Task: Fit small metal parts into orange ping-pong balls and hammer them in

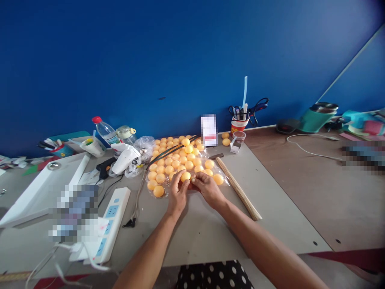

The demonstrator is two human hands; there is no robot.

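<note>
An orange table tennis ball (185, 176) is between the thumb and fingers of my left hand (177, 196), over the near edge of a clear plastic bag (152, 178) full of similar balls. My right hand (208, 188) is closed in a pinch at the ball's right side. What its fingertips hold, if anything, is too small to make out. Long dark strips (172, 151) lie across the bagged balls, and a few loose balls (188, 149) rest on top. To the right of the bag lies a bundle of thin wooden sticks (239, 188), with a hammer-like tool (216, 156) just behind it.
A white power strip (113, 224) with cables lies at the left, near a black glue gun (105, 168) and a white tray (45, 188). Behind stand a red-capped bottle (105, 130) and a paper cup (240, 124) of tools. A blue wall (180, 60) closes off the back.
</note>
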